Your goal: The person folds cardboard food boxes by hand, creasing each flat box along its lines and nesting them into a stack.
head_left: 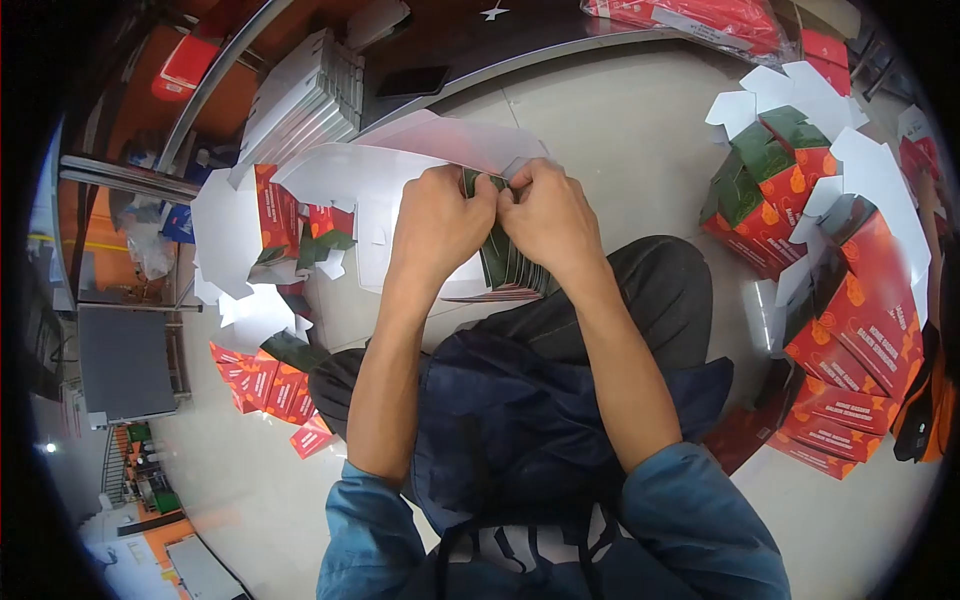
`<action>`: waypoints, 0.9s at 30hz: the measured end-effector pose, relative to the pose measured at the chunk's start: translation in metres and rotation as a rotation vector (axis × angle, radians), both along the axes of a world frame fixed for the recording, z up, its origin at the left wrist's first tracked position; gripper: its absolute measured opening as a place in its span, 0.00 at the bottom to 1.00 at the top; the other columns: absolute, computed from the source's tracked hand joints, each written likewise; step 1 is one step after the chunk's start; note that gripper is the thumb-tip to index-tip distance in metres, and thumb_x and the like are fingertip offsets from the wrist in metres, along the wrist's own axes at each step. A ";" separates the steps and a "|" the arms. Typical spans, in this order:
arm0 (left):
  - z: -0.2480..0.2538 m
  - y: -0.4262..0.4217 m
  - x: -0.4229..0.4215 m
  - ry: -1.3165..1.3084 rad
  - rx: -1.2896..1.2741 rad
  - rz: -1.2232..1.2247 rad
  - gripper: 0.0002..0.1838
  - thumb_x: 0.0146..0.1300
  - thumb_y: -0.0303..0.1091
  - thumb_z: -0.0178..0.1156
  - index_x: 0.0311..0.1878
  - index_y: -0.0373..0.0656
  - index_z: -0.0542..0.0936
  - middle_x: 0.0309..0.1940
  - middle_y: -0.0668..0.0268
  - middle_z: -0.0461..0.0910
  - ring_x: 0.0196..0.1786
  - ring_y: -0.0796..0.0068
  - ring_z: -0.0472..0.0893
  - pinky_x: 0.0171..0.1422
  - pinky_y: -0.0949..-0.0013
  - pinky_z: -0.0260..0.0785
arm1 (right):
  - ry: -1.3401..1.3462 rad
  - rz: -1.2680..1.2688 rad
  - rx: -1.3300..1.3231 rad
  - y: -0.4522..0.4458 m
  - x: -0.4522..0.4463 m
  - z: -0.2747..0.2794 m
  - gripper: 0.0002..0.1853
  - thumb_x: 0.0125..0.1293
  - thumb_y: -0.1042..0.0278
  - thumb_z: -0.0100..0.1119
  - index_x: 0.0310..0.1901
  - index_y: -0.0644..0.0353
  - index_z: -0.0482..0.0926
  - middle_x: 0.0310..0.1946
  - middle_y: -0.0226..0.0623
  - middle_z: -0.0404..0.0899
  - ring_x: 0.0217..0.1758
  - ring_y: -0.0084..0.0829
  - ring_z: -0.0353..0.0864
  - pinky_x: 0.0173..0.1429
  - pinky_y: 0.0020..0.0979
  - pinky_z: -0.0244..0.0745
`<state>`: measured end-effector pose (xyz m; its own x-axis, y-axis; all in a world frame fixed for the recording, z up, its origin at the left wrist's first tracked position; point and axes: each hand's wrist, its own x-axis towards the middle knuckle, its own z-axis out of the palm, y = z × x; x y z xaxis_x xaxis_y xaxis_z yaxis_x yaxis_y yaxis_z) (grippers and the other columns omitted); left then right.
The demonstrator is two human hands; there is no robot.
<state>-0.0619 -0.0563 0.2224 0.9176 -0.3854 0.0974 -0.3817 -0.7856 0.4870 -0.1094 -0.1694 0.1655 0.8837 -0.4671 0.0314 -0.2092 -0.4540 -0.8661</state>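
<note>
My left hand (440, 215) and my right hand (550, 215) meet over a white open box (335, 175) on the floor in front of my lap. Fingers of both hands are closed in a pinch on the upper end of a flat green carton (496, 262). It belongs to a tight row of thin green-and-white flat cartons (525, 277) standing close together. The fingertips hide the exact spot they grip. A translucent sheet or flap (450, 135) rises behind the hands.
Red-and-green printed cartons with white flaps stand in clusters at the left (265, 375) and right (860, 320). A stack of pale flat boxes (305, 100) and a black phone (413, 81) lie on a shelf ahead. A red plastic-wrapped bundle (700, 22) sits at the far edge.
</note>
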 end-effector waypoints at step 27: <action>-0.002 0.032 0.001 0.160 -0.227 -0.026 0.26 0.73 0.46 0.43 0.41 0.34 0.84 0.38 0.49 0.84 0.44 0.52 0.83 0.56 0.57 0.71 | -0.154 0.077 0.352 -0.009 0.000 -0.035 0.23 0.70 0.52 0.56 0.46 0.69 0.82 0.40 0.55 0.84 0.45 0.44 0.84 0.53 0.36 0.74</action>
